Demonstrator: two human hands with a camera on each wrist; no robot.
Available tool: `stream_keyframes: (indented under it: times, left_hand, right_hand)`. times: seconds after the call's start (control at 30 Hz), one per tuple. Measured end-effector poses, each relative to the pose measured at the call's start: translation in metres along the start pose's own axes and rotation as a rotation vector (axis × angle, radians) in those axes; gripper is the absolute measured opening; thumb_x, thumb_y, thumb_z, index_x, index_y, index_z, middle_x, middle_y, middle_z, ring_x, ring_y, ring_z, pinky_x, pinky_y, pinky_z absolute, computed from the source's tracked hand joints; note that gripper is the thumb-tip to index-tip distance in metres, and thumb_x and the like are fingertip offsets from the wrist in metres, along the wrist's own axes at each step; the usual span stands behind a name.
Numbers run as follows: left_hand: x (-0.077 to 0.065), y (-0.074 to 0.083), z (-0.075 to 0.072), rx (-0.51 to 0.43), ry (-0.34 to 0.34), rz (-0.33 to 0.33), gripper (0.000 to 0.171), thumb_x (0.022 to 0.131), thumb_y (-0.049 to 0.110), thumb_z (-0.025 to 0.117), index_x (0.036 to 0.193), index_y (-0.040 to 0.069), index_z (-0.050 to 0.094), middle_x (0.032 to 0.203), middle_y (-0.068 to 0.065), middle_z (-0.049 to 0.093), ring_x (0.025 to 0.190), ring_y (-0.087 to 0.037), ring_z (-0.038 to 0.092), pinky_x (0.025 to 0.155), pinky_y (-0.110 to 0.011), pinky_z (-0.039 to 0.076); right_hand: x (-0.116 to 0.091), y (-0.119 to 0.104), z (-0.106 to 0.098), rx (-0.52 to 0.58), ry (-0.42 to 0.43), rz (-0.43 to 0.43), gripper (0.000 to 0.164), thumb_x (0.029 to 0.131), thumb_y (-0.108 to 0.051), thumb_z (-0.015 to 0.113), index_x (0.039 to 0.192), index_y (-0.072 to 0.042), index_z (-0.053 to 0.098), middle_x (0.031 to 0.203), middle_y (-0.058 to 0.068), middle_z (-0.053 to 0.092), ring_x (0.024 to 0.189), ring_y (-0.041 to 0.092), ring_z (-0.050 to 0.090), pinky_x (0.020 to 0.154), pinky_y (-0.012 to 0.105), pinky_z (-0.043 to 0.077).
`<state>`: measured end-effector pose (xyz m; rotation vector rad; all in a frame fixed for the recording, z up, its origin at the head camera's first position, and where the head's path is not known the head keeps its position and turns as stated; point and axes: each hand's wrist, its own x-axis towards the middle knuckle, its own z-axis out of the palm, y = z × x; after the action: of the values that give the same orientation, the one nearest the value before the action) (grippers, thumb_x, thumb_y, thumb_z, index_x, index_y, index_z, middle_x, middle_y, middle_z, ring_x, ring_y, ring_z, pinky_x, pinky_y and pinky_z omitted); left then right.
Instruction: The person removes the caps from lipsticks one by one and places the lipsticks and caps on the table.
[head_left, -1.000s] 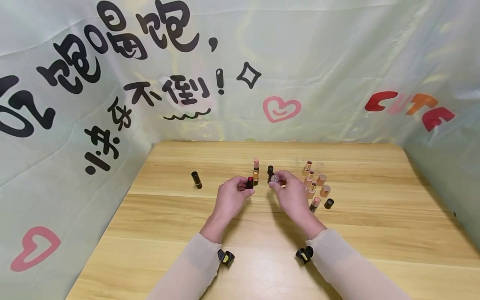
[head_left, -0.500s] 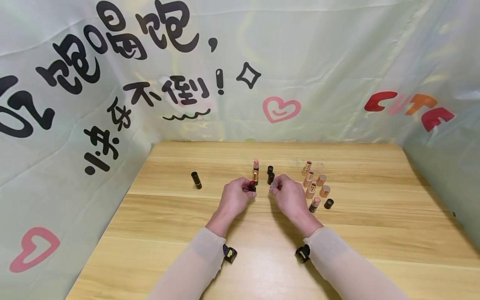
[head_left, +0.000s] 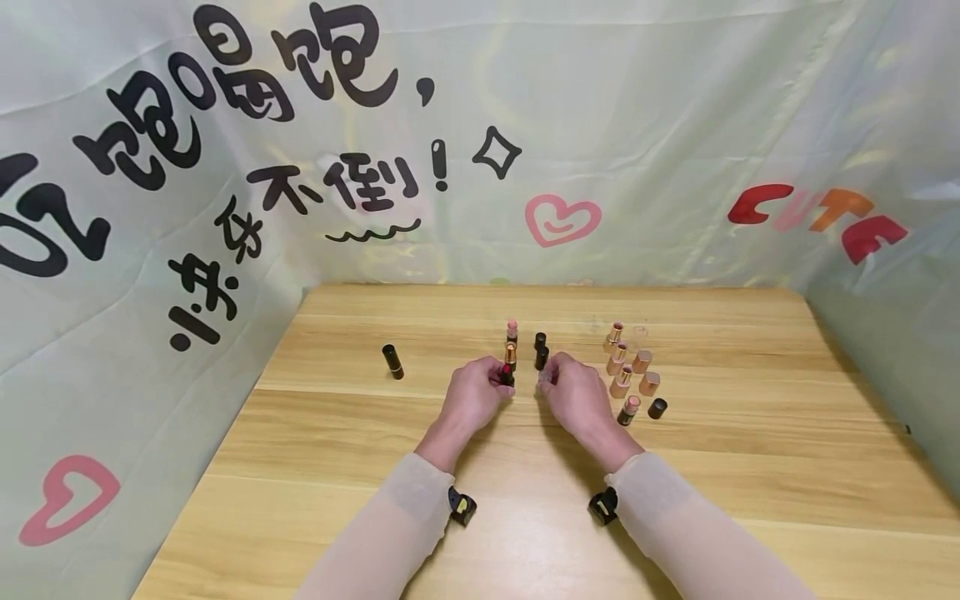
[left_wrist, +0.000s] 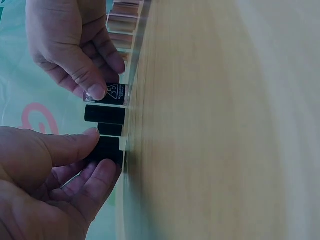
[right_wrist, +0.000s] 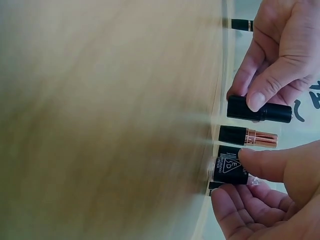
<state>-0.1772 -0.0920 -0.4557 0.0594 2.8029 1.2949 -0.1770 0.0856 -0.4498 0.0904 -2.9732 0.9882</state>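
My left hand (head_left: 475, 392) pinches a black lipstick (right_wrist: 250, 109) with a red tip, held upright at the table. Just behind it stand a gold-and-black lipstick (head_left: 511, 355) and a pink lipstick (head_left: 512, 330). To the right, my right hand (head_left: 576, 390) pinches a clear-edged cap (right_wrist: 231, 171) with a black, white-lettered side, also low over the wood. Two black caps (head_left: 542, 358) stand behind the right fingertips, one behind the other. In the head view, fingers hide most of the clear-edged cap.
A closed black lipstick (head_left: 393, 362) stands alone at the left. Right of my right hand are several rose-gold lipsticks (head_left: 617, 358), rose-gold caps (head_left: 649, 383), another pink lipstick (head_left: 630, 410) and a black cap (head_left: 657, 408). Printed cloth (head_left: 660, 125) hangs around the wooden table (head_left: 337, 467).
My left hand has shifted right and nearer the front with the lipstick, lowering it. The right hand has moved slightly down with the clear-edged cap, uncovering the nearer black cap behind it.
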Motion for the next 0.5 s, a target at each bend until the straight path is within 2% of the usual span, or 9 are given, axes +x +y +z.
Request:
stream_keyframes:
  times: [0.5]
  left_hand:
    - [0.0023, -0.0009, 0.0021, 0.008, -0.025, 0.009, 0.019, 0.09, 0.007, 0.083, 0.107, 0.009, 0.075, 0.092, 0.0, 0.074, 0.081, -0.01, 0.068, 0.08, -0.034, 0.059]
  right_hand:
    - [-0.0005, 0.001, 0.0003, -0.015, -0.031, 0.003, 0.011, 0.096, -0.014, 0.075, 0.1, -0.01, 0.066, 0.088, 0.005, 0.071, 0.076, 0.024, 0.063, 0.065, 0.039, 0.051]
